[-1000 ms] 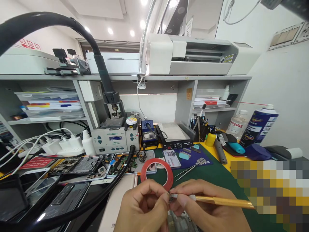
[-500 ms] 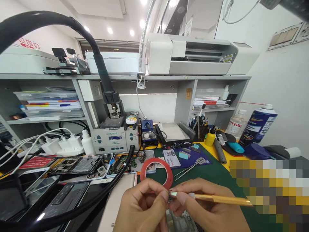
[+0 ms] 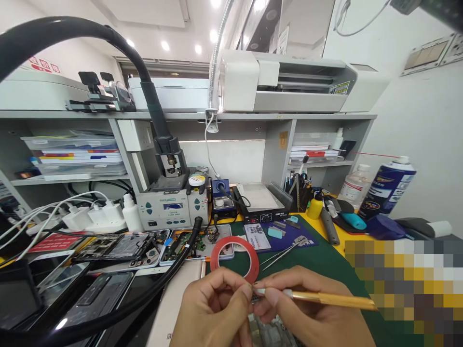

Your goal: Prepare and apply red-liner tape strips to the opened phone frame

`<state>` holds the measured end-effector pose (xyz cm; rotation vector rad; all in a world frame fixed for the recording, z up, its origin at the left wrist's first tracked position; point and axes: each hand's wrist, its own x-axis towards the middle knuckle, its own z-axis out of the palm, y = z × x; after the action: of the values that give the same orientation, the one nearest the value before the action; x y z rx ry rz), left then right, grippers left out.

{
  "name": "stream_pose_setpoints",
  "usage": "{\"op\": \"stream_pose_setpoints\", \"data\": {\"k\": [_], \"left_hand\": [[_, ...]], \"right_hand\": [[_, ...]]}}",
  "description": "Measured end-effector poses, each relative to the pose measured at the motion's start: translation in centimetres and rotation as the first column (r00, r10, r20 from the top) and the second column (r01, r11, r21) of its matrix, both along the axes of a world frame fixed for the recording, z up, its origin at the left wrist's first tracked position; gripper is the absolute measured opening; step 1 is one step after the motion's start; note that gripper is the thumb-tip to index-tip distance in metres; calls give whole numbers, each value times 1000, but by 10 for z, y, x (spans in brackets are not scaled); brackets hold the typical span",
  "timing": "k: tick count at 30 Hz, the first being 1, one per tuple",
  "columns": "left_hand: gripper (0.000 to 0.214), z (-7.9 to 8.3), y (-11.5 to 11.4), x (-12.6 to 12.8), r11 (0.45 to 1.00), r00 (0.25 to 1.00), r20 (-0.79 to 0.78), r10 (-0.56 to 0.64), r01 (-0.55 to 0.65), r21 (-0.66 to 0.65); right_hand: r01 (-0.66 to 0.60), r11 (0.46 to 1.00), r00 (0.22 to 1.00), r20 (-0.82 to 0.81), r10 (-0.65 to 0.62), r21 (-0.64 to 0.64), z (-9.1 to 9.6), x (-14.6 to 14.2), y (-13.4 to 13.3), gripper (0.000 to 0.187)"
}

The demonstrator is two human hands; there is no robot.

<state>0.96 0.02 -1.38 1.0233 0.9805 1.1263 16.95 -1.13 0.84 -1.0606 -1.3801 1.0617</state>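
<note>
Low in the head view, my right hand [image 3: 314, 308] grips a craft knife [image 3: 336, 299] with a gold handle, its blade end pointing left. My left hand [image 3: 213, 308] is closed in a pinch at the blade's tip; whatever its fingers hold is too small and hidden to name. The fingertips of both hands nearly meet. Beneath them a grey metal piece [image 3: 271, 332], perhaps a holder, shows partly between the hands. Just behind the fingers lies a ring of red tape [image 3: 216, 253], and a pair of tweezers [image 3: 278, 256] rests on the green mat [image 3: 307, 253].
Phones [image 3: 97, 299] and an opened phone [image 3: 115, 248] crowd the left side, crossed by a thick black hose [image 3: 159, 284]. A hot air station [image 3: 173, 209] and a heating plate [image 3: 262, 202] stand behind. A spray can [image 3: 387, 188] and yellow bottle [image 3: 314, 206] are at right.
The knife's blade has turned slightly, catching less light. Both hands stay in nearly the same place.
</note>
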Motion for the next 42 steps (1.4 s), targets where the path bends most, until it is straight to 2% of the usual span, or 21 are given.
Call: {"op": "stream_pose_setpoints", "data": {"k": [7,16,25,31,38,42], "left_hand": [[40,0,0,-1,999,999,4,-33,33,-17],[41,2,2,0,996,992,109,-63,69,-49],[37,2,1,-1,995,990,118,-74,82,-63],[29,4,2,-1,991,976,208,-60,84,-105],[28,5,2,-2,983,964,259,-59,101,-153],[30,2,3,-4,981,950,300,-84,133,-144]], "right_hand": [[-106,991,990,98,99,76,-1,7,6,9],[-26,995,999,48,22,94,-4,2,3,10],[-8,999,1000,30,7,34,-2,2,1,15],[-161,985,987,6,161,-66,-2,8,7,14],[-212,965,970,-150,189,-155,0,6,9,20],[-219,960,969,-149,195,-171,1,6,11,22]]}}
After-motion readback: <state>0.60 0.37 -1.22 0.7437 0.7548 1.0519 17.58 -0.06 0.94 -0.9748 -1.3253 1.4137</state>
